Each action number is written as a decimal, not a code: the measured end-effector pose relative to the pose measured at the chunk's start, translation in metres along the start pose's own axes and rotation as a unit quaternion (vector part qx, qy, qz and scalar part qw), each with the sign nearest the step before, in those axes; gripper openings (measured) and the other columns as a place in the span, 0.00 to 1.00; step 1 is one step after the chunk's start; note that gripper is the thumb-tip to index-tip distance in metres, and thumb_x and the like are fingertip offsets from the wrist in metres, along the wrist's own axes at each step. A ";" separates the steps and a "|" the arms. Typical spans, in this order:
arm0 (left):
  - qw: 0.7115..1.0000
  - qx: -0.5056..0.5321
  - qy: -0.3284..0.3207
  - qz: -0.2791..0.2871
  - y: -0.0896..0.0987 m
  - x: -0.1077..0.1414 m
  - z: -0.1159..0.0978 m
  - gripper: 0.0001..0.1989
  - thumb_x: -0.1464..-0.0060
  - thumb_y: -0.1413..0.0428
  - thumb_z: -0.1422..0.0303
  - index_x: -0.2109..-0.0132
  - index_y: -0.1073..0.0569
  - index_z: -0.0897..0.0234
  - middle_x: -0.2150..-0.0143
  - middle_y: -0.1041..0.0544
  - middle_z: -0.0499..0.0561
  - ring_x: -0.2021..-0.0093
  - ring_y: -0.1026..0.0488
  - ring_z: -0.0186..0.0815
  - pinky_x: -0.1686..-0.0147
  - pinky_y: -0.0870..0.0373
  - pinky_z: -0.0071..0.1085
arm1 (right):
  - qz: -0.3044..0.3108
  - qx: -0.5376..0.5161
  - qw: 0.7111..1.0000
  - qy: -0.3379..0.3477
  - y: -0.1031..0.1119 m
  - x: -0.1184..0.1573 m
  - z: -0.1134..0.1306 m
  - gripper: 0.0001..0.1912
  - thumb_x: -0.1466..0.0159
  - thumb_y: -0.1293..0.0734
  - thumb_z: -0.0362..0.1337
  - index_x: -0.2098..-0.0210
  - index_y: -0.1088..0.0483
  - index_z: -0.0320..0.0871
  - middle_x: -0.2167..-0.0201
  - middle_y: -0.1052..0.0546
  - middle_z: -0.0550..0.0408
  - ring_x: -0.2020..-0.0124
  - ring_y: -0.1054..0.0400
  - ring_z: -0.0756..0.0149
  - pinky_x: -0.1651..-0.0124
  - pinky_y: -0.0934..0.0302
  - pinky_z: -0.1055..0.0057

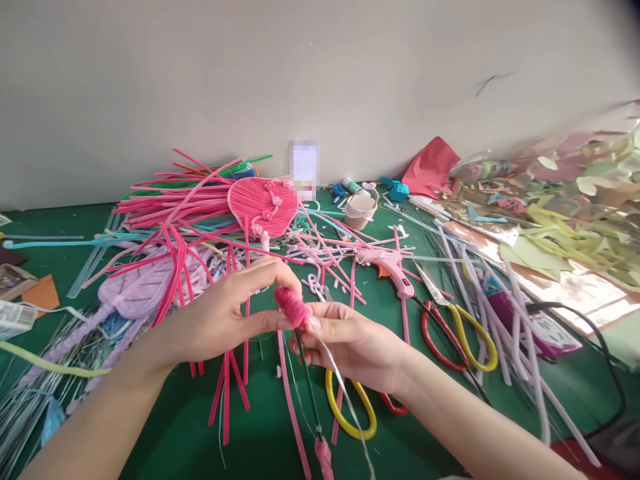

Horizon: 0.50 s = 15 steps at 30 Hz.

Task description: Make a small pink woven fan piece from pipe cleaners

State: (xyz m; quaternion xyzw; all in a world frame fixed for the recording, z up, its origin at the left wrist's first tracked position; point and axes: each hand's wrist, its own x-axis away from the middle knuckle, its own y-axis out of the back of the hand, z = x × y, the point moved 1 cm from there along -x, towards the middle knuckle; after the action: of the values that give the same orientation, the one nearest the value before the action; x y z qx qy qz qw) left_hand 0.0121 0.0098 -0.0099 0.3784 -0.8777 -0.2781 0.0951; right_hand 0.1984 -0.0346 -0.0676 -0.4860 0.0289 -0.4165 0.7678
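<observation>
A coiled, deep-pink pipe-cleaner bud (291, 307) sits between my hands in the middle of the view. My left hand (233, 310) pinches it from the left, thumb and forefinger on either side of the coil. At the base of the bud, the thumb and fingers of my right hand (353, 339) close on it. A thin green stem (309, 380) runs down from there, with another pink fuzzy piece (324, 459) at the lower end. A loose white strand (347, 390) hangs from my right fingertips. Partly behind my right hand lie yellow-handled scissors (373, 417).
Pink pipe cleaners (165, 200) and a pink heart-shaped piece (265, 208) lie on the green table (170, 440). To the right are a pink glue gun (395, 267), scissors with red and yellow handles (473, 337) and a purple box (540, 327). A small basket (361, 208) stands farther back.
</observation>
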 end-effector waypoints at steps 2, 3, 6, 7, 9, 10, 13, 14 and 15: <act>0.999 -0.031 -0.035 -0.004 0.000 0.000 0.004 0.05 0.37 0.42 0.63 0.62 0.25 0.57 0.59 0.28 0.49 0.55 0.30 0.38 0.51 0.32 0.31 | -0.018 0.011 1.000 0.014 -0.001 0.000 -0.001 0.17 0.54 0.17 0.38 0.73 0.26 0.39 0.78 0.26 0.64 0.75 0.33 0.80 0.67 0.39 0.80; 0.997 -0.047 -0.052 -0.013 0.000 0.000 0.006 0.05 0.37 0.42 0.63 0.62 0.25 0.56 0.58 0.30 0.49 0.54 0.31 0.38 0.50 0.33 0.31 | -0.027 0.017 0.999 0.024 -0.001 0.000 -0.001 0.18 0.54 0.17 0.39 0.73 0.26 0.39 0.78 0.27 0.64 0.75 0.34 0.80 0.68 0.40 0.80; 0.991 -0.084 -0.098 -0.042 -0.001 0.000 0.010 0.06 0.37 0.43 0.61 0.60 0.24 0.56 0.58 0.34 0.48 0.53 0.32 0.38 0.51 0.33 0.32 | -0.045 0.035 0.998 0.034 -0.001 0.000 -0.002 0.19 0.55 0.17 0.42 0.73 0.26 0.39 0.78 0.28 0.64 0.76 0.35 0.80 0.68 0.41 0.80; 0.989 -0.090 -0.106 -0.051 -0.002 0.001 0.011 0.05 0.37 0.42 0.62 0.60 0.23 0.56 0.58 0.34 0.48 0.55 0.32 0.37 0.52 0.33 0.32 | -0.047 0.040 0.998 0.033 -0.001 0.001 -0.003 0.19 0.55 0.17 0.42 0.74 0.25 0.39 0.79 0.28 0.64 0.77 0.36 0.80 0.69 0.42 0.80; 0.989 -0.083 -0.109 -0.060 -0.003 0.000 0.011 0.04 0.37 0.42 0.64 0.59 0.23 0.55 0.60 0.32 0.47 0.58 0.31 0.36 0.55 0.32 0.30 | -0.051 0.050 0.997 0.043 -0.001 0.002 -0.003 0.18 0.55 0.17 0.43 0.74 0.25 0.40 0.79 0.29 0.64 0.77 0.37 0.80 0.69 0.43 0.79; 0.990 -0.068 -0.106 -0.061 -0.004 0.000 0.011 0.03 0.37 0.41 0.65 0.59 0.22 0.55 0.62 0.30 0.47 0.60 0.29 0.35 0.56 0.31 0.30 | -0.055 0.054 0.996 0.053 -0.002 0.003 -0.003 0.18 0.55 0.17 0.43 0.75 0.25 0.40 0.79 0.29 0.64 0.77 0.38 0.80 0.70 0.43 0.79; 0.996 -0.003 -0.078 -0.052 -0.004 0.001 0.009 0.06 0.39 0.40 0.67 0.55 0.22 0.54 0.62 0.22 0.47 0.61 0.24 0.36 0.57 0.28 0.29 | -0.078 0.064 0.991 0.087 -0.003 0.005 -0.003 0.17 0.54 0.18 0.42 0.75 0.25 0.41 0.80 0.30 0.64 0.78 0.39 0.80 0.72 0.45 0.80; 0.997 0.013 -0.058 -0.046 -0.004 0.002 0.008 0.08 0.40 0.40 0.67 0.53 0.21 0.53 0.59 0.19 0.46 0.59 0.23 0.37 0.56 0.27 0.29 | -0.087 0.066 0.989 0.097 -0.004 0.005 -0.004 0.16 0.54 0.18 0.41 0.76 0.26 0.41 0.80 0.30 0.64 0.78 0.40 0.80 0.72 0.45 0.80; 0.998 0.026 -0.033 -0.038 -0.003 0.003 0.007 0.12 0.40 0.40 0.67 0.50 0.21 0.51 0.55 0.18 0.46 0.55 0.21 0.38 0.55 0.26 0.29 | -0.096 0.070 0.987 0.110 -0.004 0.005 -0.005 0.16 0.54 0.18 0.40 0.76 0.26 0.41 0.81 0.30 0.64 0.78 0.40 0.80 0.73 0.46 0.81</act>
State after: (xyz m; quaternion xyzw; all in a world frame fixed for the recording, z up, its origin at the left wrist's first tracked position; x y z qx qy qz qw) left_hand 0.0093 0.0091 -0.0169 0.4044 -0.8723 -0.2711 0.0453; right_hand 0.1969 -0.0426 -0.0654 -0.3832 0.0371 -0.5398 0.7486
